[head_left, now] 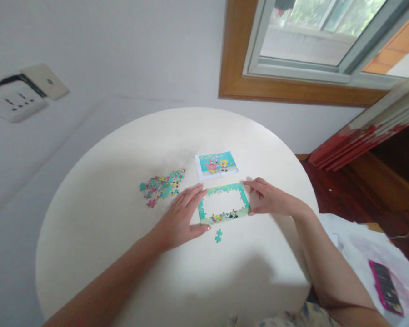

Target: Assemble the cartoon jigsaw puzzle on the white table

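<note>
**Puzzle border [225, 216] lying crosswise between two spread hands**

A rectangular puzzle border with a bare middle lies flat on a round white table [88, 227]. Its long axis runs left to right, the right end slightly farther away. The left hand [181, 215] spans the left short end, fingers at the far corner and thumb at the near one. The right hand [267, 198] mirrors it at the right short end. Both are spread wide, not clenched, with fingertips at the corners; how firmly they press, I cannot tell.

A loose piece [218, 235] sits apart on the near side, just beside the left thumb, so the left hand is closer to it. A heap of pieces [163, 185] lies farther left, also on that hand's side. Just beyond the border's far edge rests a picture card [218, 164].
</note>
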The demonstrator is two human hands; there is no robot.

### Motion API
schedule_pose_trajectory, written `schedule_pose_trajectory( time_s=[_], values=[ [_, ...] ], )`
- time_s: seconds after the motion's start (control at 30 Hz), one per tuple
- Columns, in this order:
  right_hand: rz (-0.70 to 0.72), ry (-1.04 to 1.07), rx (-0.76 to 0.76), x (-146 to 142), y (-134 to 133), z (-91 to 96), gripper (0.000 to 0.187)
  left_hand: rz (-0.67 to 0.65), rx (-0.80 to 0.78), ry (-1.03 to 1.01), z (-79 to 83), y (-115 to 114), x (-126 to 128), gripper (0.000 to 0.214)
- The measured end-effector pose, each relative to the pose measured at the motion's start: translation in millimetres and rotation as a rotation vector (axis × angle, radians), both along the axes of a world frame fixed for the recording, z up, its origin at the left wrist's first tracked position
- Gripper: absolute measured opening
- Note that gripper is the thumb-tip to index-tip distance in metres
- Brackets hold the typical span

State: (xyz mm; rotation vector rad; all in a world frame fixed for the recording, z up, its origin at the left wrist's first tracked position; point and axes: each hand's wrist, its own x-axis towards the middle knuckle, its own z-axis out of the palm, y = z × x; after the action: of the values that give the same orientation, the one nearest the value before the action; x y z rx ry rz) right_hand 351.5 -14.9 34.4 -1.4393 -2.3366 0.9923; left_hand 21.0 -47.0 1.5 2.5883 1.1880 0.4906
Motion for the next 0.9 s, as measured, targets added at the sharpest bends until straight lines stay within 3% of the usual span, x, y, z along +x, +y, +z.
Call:
schedule_pose_trajectory(
  time_s=[0.37,0.9],
  values=[
    [0.035,0.000,0.012,2.6,3.0,-6.0,0.086,-0.006,0.013,0.004,-0.7,0.4,-0.4,0.083],
    [0.048,0.004,0.004,2.8,1.8,-0.1,0.080,0.007,-0.030,0.005,1.7,0.2,0.3,0.084]
  ],
)
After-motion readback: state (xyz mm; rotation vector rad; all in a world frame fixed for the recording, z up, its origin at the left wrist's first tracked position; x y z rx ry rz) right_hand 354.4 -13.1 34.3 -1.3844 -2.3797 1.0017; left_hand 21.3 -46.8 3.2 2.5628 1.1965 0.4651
